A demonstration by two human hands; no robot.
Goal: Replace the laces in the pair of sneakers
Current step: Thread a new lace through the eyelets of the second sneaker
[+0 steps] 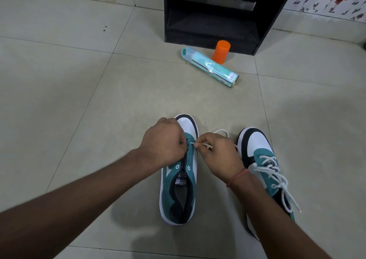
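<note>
White lace [206,145] pinched at its tip in the right hand [217,155], aimed at a front eyelet of the teal-and-white shoe [178,189] on the left — threading step, just begun on this one. Left hand [162,142] curled shut over the front eyelets, seemingly bracing the flap; exactly what sits under the fingers cannot be told. Rest of the lace looped loose on the floor [99,90] between the two shoes. Other shoe [265,163] just beside to the right, laced in white already, ends trailing untied toward the heel.

Next move, judged from this: push the tip through the hole, pull slack across, keep both ends even. Needs a fine, steady pinch — small eyelets, soft tip.

Plenty of open tile left and ahead. Teal spray can [210,66] lying on its side and orange bottle [221,52] well clear in front, near the foot of a black cabinet [217,21]. Tight only on the right, where forearm crosses the laced shoe.
</note>
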